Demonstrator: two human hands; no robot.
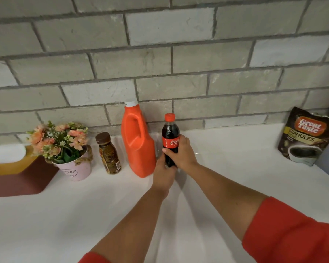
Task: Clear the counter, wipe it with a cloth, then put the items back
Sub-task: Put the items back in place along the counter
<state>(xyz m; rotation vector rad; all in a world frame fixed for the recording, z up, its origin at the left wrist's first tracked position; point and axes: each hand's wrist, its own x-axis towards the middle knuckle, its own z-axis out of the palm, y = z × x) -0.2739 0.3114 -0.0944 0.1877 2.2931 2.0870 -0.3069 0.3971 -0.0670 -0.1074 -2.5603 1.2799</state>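
Dark cola bottle (170,130), one, in left hand (164,172) and right hand (183,152).

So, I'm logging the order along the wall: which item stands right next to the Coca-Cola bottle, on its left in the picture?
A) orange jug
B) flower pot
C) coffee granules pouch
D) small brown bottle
A: the orange jug with the white cap stands immediately beside the Coca-Cola bottle, and the small brown bottle is farther left.
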